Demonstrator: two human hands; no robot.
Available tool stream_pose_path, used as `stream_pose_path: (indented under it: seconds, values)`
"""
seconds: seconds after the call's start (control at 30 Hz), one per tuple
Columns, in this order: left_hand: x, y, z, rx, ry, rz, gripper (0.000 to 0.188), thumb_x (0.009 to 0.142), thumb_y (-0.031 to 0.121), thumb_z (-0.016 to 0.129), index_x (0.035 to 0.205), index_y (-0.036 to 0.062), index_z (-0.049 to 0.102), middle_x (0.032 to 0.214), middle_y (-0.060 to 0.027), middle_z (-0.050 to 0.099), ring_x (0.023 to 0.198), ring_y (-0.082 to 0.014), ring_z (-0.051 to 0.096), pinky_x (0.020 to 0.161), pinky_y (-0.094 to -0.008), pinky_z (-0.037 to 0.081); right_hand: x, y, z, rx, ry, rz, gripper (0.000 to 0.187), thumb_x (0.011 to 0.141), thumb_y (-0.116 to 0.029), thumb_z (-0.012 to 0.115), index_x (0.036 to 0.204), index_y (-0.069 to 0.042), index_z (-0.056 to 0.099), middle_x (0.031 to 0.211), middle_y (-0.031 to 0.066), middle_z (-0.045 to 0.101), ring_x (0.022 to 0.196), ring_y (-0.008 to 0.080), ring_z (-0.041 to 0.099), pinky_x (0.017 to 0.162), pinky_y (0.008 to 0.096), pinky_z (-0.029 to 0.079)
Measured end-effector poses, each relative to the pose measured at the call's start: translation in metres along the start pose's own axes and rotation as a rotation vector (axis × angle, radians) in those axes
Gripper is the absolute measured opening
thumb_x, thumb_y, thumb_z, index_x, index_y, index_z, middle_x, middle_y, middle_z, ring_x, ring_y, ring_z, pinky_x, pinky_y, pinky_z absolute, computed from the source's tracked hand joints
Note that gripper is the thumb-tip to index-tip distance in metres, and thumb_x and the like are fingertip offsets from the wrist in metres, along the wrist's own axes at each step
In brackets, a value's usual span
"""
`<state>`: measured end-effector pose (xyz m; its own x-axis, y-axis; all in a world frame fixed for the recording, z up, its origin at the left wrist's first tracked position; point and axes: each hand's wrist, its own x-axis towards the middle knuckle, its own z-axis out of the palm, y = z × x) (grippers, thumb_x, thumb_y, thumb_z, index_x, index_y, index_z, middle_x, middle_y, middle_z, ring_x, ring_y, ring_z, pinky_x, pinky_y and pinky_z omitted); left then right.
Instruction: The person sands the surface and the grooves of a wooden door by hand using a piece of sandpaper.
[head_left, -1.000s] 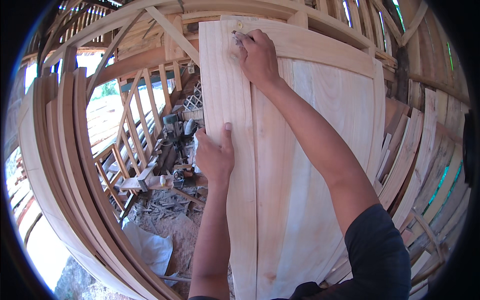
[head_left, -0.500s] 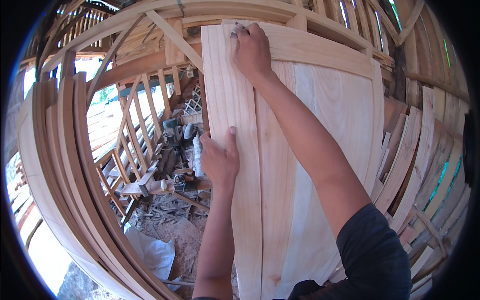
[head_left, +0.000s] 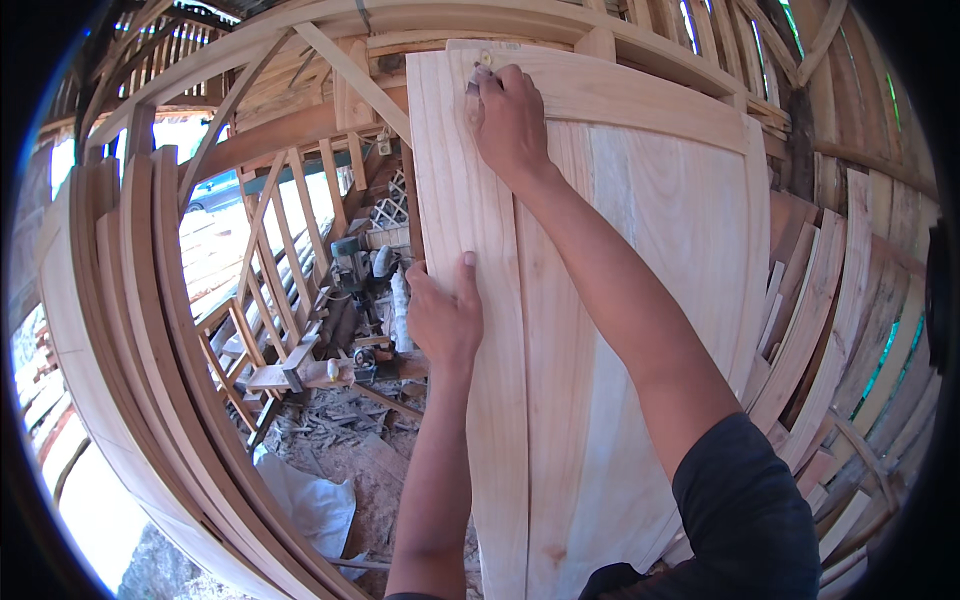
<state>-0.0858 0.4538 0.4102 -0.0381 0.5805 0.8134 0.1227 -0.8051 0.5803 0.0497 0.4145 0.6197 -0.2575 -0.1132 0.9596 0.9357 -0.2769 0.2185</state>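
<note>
The pale wooden door [head_left: 660, 220] stood before both hands, its upper left corner just above and left of the right hand [head_left: 508, 120], its broad face spreading below and to the right of it. I saw that hand bunched narrow, pinching a small greyish piece [head_left: 473, 90] against the door; what the piece was, I could not tell. A round yellowish spot [head_left: 486, 58] showed just above it.

Lower down, I had the left hand [head_left: 445, 315] gripping the door's left edge, thumb flat on the front face, the other fingers partly hidden. To its upper left I made out a machine [head_left: 348, 262] with a greenish top; to its lower left, wood scraps [head_left: 345, 425] littered the floor [head_left: 380, 465], with a white sheet [head_left: 315, 500] beyond them. Well left of that hand, tall boards [head_left: 150, 270] stood side by side. Well right of both hands, long planks [head_left: 800, 340] leaned at a slant.
</note>
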Motion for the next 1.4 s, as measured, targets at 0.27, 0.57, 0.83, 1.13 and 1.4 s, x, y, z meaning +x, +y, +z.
stream_pose_path:
  seconds: [0.27,0.57,0.83,1.13,1.4]
  values:
    - [0.001,-0.003,0.002,-0.036,0.021,0.065,0.068,0.099,0.056,0.066,0.124,-0.0062,0.055,0.095,-0.03,0.073,0.089,-0.0492,0.072,0.076,-0.0558,0.055,-0.027,-0.015,-0.004,0.043,-0.023,0.013,0.033,0.092,0.002,0.066,0.124,0.003,0.072,0.104,0.0148,0.058,0.099,0.0343,0.06,0.089,0.0465,0.051]
    - [-0.004,0.006,0.007,-0.015,0.043,0.052,0.067,0.099,0.056,0.067,0.125,-0.0049,0.056,0.098,-0.0297,0.073,0.088,-0.0488,0.072,0.076,-0.0555,0.055,0.044,0.04,0.016,0.024,0.093,-0.038,0.031,0.091,-0.007,0.072,0.121,-0.013,0.078,0.126,0.0063,0.065,0.119,0.0299,0.059,0.103,0.0449,0.046]
    - [-0.005,0.003,0.002,-0.035,-0.006,-0.015,0.069,0.1,0.059,0.064,0.123,-0.0054,0.058,0.098,-0.0291,0.074,0.092,-0.0478,0.073,0.08,-0.0548,0.056,0.047,0.069,0.014,-0.102,-0.011,-0.016,0.029,0.102,-0.019,0.06,0.125,-0.02,0.077,0.135,0.0022,0.072,0.128,0.0271,0.061,0.114,0.049,0.041]
    - [-0.003,0.007,-0.001,-0.031,-0.035,-0.031,0.07,0.099,0.059,0.066,0.126,-0.0056,0.058,0.102,-0.0296,0.074,0.095,-0.0477,0.073,0.083,-0.0549,0.056,0.104,0.047,0.02,0.1,-0.503,0.0,0.033,0.105,-0.026,0.059,0.132,-0.011,0.072,0.124,0.0169,0.074,0.116,0.038,0.069,0.102,0.044,0.053]
    - [-0.007,0.013,0.007,-0.042,-0.027,-0.034,0.071,0.1,0.06,0.064,0.126,-0.0056,0.058,0.102,-0.0299,0.074,0.095,-0.0487,0.072,0.085,-0.0557,0.055,0.026,0.036,-0.002,0.22,-0.019,-0.052,0.033,0.1,-0.012,0.063,0.131,-0.012,0.073,0.131,0.0125,0.072,0.125,0.034,0.065,0.111,0.0493,0.048]
